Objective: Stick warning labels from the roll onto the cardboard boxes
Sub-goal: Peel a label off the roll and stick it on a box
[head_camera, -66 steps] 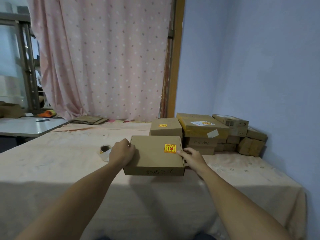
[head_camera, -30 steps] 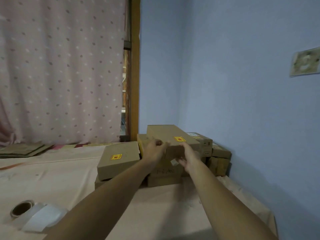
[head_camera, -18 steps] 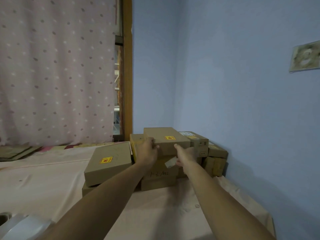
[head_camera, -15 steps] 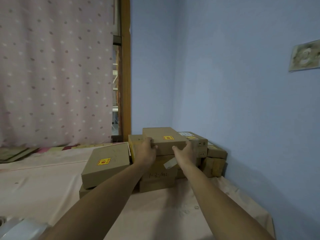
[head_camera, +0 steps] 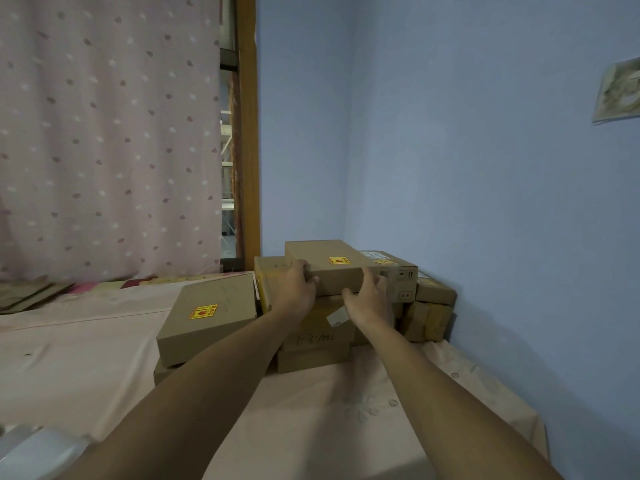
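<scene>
A flat cardboard box with a yellow warning label on its lid lies on top of the stack of boxes in the corner. My left hand grips its near left corner. My right hand holds its near right edge, fingers curled against the front face. Another labelled box lies to the left of the stack, on a lower box. Only the white backing strip of the label roll shows, at the bottom left corner.
More small boxes are piled against the blue wall at the right. The table is covered with a pink cloth. A pink dotted curtain hangs behind, and flattened cardboard lies at the far left.
Both hands lifted the labelled box from the table in front of me and carried it right onto the corner stack. Over the last half second they stayed on it, hardly moving.
</scene>
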The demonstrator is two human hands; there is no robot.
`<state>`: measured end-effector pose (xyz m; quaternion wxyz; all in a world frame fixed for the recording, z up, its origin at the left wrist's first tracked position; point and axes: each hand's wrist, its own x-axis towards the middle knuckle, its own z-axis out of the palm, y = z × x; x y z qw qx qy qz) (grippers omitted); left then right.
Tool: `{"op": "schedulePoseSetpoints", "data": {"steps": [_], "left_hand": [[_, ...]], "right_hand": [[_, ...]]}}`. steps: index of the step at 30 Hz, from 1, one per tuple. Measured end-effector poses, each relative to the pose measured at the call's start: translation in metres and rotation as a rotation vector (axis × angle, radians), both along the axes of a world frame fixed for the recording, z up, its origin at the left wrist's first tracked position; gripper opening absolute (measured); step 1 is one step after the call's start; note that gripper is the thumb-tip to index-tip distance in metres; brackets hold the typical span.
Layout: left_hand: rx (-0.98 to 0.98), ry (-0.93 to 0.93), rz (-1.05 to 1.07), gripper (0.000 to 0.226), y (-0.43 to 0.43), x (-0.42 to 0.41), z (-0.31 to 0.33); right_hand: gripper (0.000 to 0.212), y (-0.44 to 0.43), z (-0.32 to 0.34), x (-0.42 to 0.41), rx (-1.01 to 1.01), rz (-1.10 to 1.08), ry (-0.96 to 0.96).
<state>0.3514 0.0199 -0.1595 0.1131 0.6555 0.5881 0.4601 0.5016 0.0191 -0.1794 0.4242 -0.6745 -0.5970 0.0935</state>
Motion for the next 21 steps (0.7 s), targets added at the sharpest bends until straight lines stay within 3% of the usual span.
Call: {"op": "schedulePoseSetpoints", "data": {"steps": [21], "left_hand": [[-0.066, -0.068, -0.017, 0.042, -0.011, -0.016, 0.003]], "right_hand": [[0.065, -0.017, 0.002, -0.02, -0.098, 0.111, -0.101]]}}
